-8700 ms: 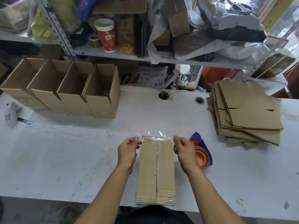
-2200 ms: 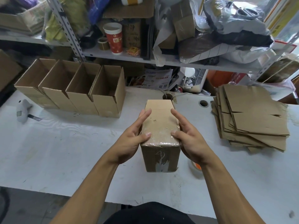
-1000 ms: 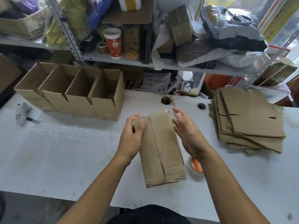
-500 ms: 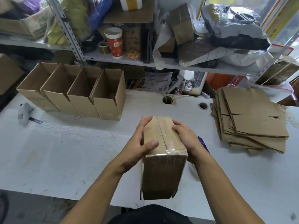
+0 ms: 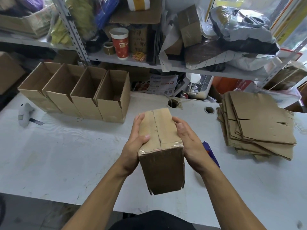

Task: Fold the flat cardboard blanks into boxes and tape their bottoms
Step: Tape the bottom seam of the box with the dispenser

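Folded cardboard box [image 5: 160, 146] held above the white table [image 5: 66, 155], taped bottom up, open end down toward the person. Left hand [image 5: 135, 145] clasps the left wall, thumb lying across the bottom flap; right hand [image 5: 189, 141] clasps the right wall, thumb curled over the top edge. Clear tape runs along the centre seam and wraps over the near edge. Judged light and fairly stiff, though the empty walls would buckle under a hard squeeze; best held by two opposite walls near the taped end, as here. Four finished boxes [image 5: 78, 95] stand open in a row at the back left; the stack of flat blanks [image 5: 259, 128] lies at right, the tape dispenser [image 5: 211, 151] partly hidden behind the right wrist
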